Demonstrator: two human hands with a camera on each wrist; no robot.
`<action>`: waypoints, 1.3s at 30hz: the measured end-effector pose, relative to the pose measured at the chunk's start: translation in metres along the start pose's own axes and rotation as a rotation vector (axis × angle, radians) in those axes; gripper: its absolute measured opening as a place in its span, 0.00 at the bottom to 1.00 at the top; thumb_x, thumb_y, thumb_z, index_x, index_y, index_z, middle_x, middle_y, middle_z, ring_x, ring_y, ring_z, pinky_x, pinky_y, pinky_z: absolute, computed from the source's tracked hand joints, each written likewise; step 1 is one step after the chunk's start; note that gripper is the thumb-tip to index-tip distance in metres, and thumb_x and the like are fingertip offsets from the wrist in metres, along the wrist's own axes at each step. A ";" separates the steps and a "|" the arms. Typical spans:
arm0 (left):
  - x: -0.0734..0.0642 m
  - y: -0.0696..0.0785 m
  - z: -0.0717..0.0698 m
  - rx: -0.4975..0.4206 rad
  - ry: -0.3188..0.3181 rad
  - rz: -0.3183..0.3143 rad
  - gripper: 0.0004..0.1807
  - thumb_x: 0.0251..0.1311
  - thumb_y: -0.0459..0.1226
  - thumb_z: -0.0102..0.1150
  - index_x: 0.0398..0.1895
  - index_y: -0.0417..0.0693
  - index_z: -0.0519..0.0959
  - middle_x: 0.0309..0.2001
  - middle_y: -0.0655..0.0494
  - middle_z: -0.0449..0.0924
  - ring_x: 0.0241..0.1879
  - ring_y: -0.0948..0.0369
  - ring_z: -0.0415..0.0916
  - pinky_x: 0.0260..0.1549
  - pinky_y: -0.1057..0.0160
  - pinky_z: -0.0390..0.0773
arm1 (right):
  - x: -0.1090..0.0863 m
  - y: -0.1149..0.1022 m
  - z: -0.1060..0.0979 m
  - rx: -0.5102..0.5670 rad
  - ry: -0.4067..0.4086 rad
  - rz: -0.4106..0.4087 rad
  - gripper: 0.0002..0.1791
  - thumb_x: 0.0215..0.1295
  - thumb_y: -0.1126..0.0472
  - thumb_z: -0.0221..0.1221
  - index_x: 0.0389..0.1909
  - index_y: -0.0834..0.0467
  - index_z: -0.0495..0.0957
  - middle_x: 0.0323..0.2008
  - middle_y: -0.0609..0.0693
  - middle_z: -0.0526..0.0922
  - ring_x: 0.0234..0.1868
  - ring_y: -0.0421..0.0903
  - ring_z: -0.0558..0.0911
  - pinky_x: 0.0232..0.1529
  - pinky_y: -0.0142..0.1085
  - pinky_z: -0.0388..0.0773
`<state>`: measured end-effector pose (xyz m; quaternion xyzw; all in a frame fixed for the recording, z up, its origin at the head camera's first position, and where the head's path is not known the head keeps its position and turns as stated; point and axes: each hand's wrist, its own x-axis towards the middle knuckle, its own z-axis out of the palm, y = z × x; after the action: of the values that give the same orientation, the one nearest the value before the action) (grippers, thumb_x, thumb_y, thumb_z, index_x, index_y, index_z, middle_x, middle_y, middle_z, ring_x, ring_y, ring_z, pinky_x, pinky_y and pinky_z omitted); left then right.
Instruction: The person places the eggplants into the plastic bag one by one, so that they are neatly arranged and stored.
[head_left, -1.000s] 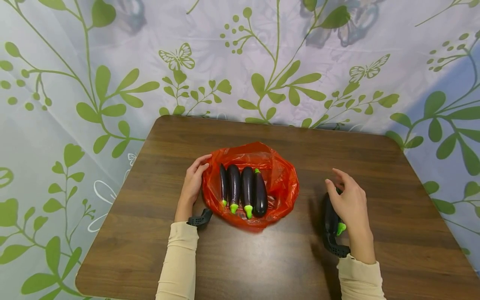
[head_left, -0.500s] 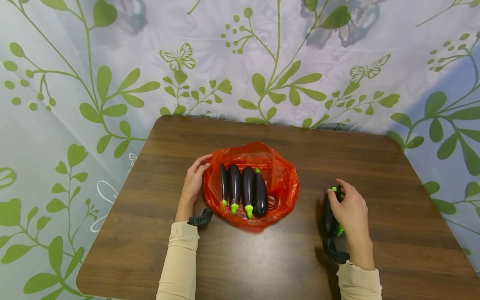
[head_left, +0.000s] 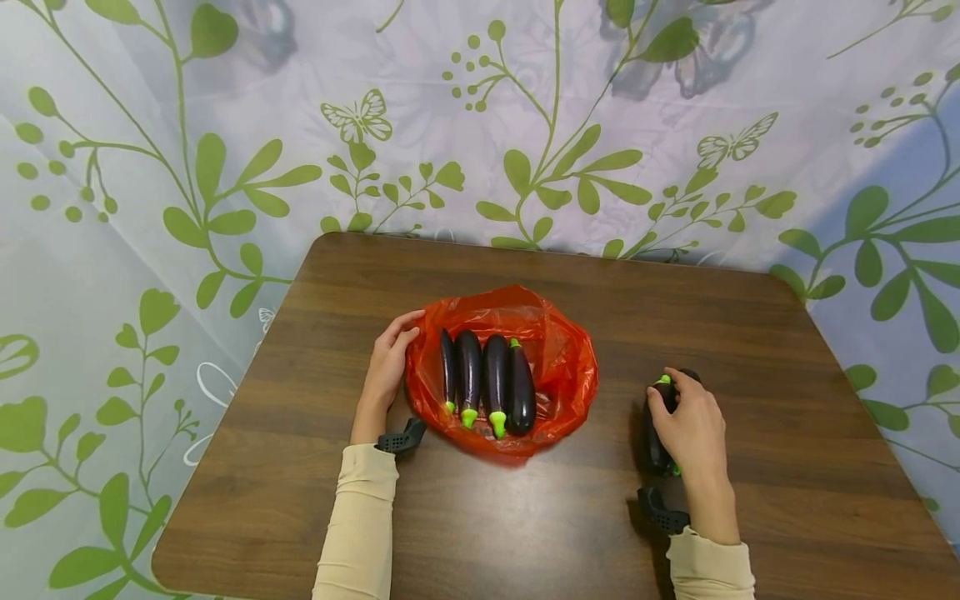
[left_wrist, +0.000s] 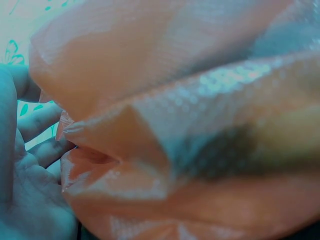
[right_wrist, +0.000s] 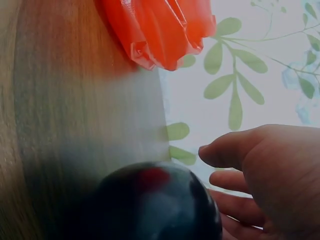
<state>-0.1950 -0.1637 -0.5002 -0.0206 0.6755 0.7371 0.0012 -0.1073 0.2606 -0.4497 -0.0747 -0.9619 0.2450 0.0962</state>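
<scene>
Your right hand (head_left: 693,425) is at one eggplant (head_left: 655,442) on the bench (head_left: 525,525); thumb and fingers make a narrow curve near its stalk (head_left: 663,380), which points to 12 o'clock. I cannot tell if they press firmly. I would grip the body just below the stalk, because the skin is glossy and could slide. A dark end shows past your fingers and another stalk at 6 o'clock, so I judge that a second eggplant (head_left: 691,374) lies alongside; please take care to pinch only one.

Toward 10 o'clock from this hand is the red bag (head_left: 583,392). Its raised rim at 3 o'clock would obstruct anything moved low. Your left hand (head_left: 384,367) touches its 9 o'clock edge; the fingertips are hidden, so I cannot tell if they pinch. Inside, four eggplants (head_left: 470,375) lie side by side. Your left wrist's black mount (head_left: 401,437) sits just beside the bag, at 8 o'clock.
</scene>
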 end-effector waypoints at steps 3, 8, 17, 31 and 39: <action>0.000 0.000 0.000 -0.003 -0.002 0.000 0.20 0.78 0.40 0.47 0.68 0.49 0.76 0.65 0.49 0.75 0.58 0.55 0.74 0.59 0.62 0.74 | -0.001 -0.003 0.000 -0.008 -0.023 0.003 0.27 0.73 0.58 0.59 0.68 0.68 0.72 0.58 0.73 0.78 0.55 0.71 0.79 0.51 0.68 0.73; 0.000 -0.001 0.001 -0.014 -0.005 0.001 0.21 0.78 0.40 0.47 0.68 0.48 0.76 0.65 0.48 0.75 0.58 0.55 0.73 0.59 0.63 0.74 | -0.002 -0.004 0.002 0.004 -0.016 -0.009 0.26 0.73 0.59 0.59 0.67 0.67 0.73 0.60 0.72 0.78 0.54 0.71 0.80 0.51 0.68 0.74; 0.001 -0.001 0.000 -0.011 -0.001 -0.004 0.20 0.77 0.40 0.48 0.68 0.49 0.76 0.65 0.49 0.75 0.58 0.55 0.74 0.59 0.62 0.74 | -0.004 0.008 0.004 0.061 0.147 -0.013 0.22 0.70 0.64 0.61 0.62 0.67 0.77 0.63 0.69 0.77 0.61 0.72 0.73 0.61 0.66 0.69; 0.001 -0.001 0.000 -0.005 -0.003 -0.010 0.21 0.78 0.41 0.47 0.69 0.49 0.75 0.65 0.49 0.74 0.58 0.57 0.73 0.59 0.65 0.74 | -0.002 0.035 0.004 0.101 0.202 0.118 0.28 0.72 0.61 0.57 0.69 0.68 0.70 0.72 0.71 0.65 0.72 0.72 0.59 0.72 0.64 0.53; 0.000 0.000 0.000 -0.001 -0.005 -0.010 0.21 0.78 0.41 0.47 0.69 0.50 0.76 0.66 0.49 0.75 0.59 0.54 0.73 0.61 0.60 0.74 | 0.000 0.042 0.007 0.118 0.104 0.213 0.36 0.75 0.53 0.53 0.78 0.65 0.57 0.76 0.70 0.58 0.75 0.73 0.57 0.73 0.65 0.53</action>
<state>-0.1948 -0.1641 -0.5006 -0.0223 0.6750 0.7374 0.0064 -0.1050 0.2939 -0.4766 -0.1832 -0.9261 0.3057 0.1237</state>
